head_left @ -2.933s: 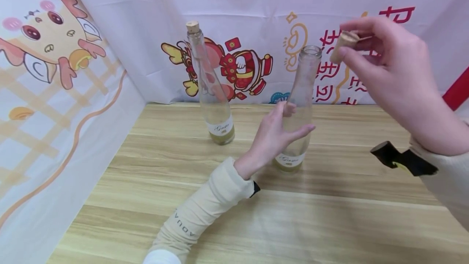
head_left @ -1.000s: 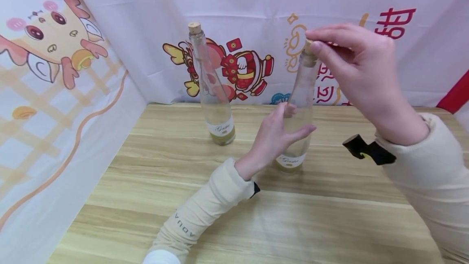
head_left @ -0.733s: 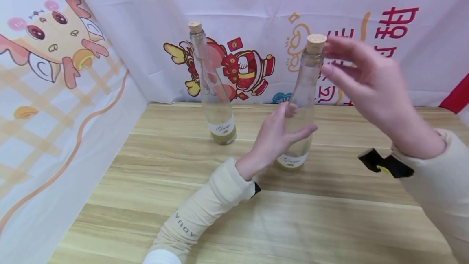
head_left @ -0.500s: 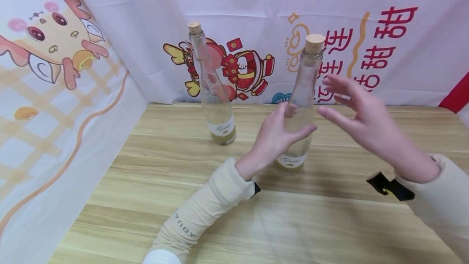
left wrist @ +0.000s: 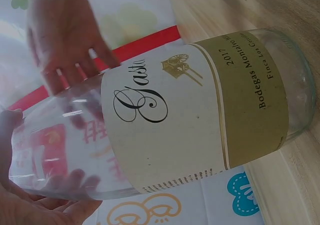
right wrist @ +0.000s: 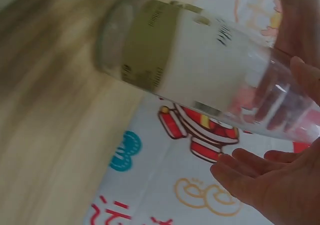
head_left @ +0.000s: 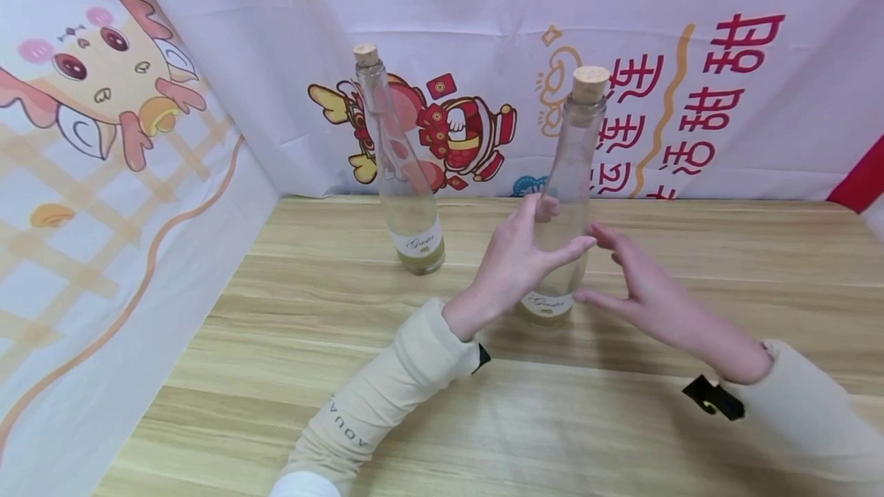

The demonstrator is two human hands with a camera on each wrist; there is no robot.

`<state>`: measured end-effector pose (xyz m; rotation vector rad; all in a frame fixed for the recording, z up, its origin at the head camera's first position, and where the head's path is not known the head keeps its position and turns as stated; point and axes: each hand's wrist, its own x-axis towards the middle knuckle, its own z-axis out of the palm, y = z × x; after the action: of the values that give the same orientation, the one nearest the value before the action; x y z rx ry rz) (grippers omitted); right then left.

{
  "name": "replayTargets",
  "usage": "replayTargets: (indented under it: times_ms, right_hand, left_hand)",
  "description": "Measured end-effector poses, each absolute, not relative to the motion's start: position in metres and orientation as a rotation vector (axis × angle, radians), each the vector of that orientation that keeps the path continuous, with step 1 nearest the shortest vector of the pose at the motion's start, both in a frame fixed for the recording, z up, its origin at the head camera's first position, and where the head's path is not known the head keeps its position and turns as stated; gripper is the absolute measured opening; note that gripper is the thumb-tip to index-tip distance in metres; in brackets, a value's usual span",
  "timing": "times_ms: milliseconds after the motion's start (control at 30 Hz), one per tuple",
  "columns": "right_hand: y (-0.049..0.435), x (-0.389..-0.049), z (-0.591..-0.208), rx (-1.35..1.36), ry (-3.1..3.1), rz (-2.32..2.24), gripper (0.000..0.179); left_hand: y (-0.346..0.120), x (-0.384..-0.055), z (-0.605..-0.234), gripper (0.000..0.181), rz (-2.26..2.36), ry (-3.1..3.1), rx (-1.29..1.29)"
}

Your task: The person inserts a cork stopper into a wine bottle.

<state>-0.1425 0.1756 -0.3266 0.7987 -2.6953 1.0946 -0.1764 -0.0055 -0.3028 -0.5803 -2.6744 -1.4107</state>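
Observation:
A clear glass bottle [head_left: 575, 159] stands upright on the table, a cork [head_left: 591, 83] seated in its mouth. My left hand [head_left: 507, 263] grips its body, thumb in front and fingers behind. Beside the bottle's lower right is my right hand [head_left: 645, 294], thumb and fingers spread apart, fingertips right at the glass. In the left wrist view, the white and olive label [left wrist: 165, 115] faces the camera, and the right hand's fingertips overlap the bottle's edge. In the right wrist view, the right hand's fingers [right wrist: 250, 177] lie extended just off the glass.
A second corked glass bottle [head_left: 407, 198] stands to the left, farther back. Behind the wood-grain table [head_left: 276, 374] hangs a white printed cloth [head_left: 442, 6] with red lettering; another patterned cloth [head_left: 186, 267] covers the left side.
My right hand brought the cork to the bottle's mouth, released it there, then moved down beside the bottle's body. The left hand has kept its grip, and the bottle stands in the same place.

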Motion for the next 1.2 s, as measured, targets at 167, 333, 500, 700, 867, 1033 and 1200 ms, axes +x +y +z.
replayTargets:
  times_ms: [167,333,500,700,867,1033,1200]
  right_hand:
    - [0.173,-0.146,-0.350,0.839,-2.752,1.157,0.082]
    - [0.170,-0.152,-0.368,0.910,-2.713,1.238,0.086]
    - [0.165,-0.157,-0.376,0.945,-2.684,1.298,0.090]
    - [0.158,-0.158,-0.380,0.939,-2.698,1.363,0.076]
    - [0.144,-0.154,-0.379,0.983,-2.685,1.343,0.070]
    - [0.122,-0.148,-0.371,1.011,-2.651,1.366,0.078]
    - [0.094,-0.149,-0.363,1.069,-2.634,1.379,0.082]
  left_hand:
    - [-0.006,-0.176,-0.303,0.063,-1.419,-2.661,-0.595]
    - [-0.006,-0.176,-0.302,0.062,-1.431,-2.658,-0.599]
    - [-0.005,-0.176,-0.302,0.063,-1.421,-2.661,-0.594]
    - [-0.009,-0.175,-0.304,0.058,-1.486,-2.567,-0.569]
    - [-0.022,-0.168,-0.306,0.051,-1.528,-2.448,-0.565]
    - [-0.043,-0.157,-0.304,0.047,-1.515,-2.343,-0.542]
    - [-0.069,-0.146,-0.297,0.046,-1.516,-2.333,-0.432]
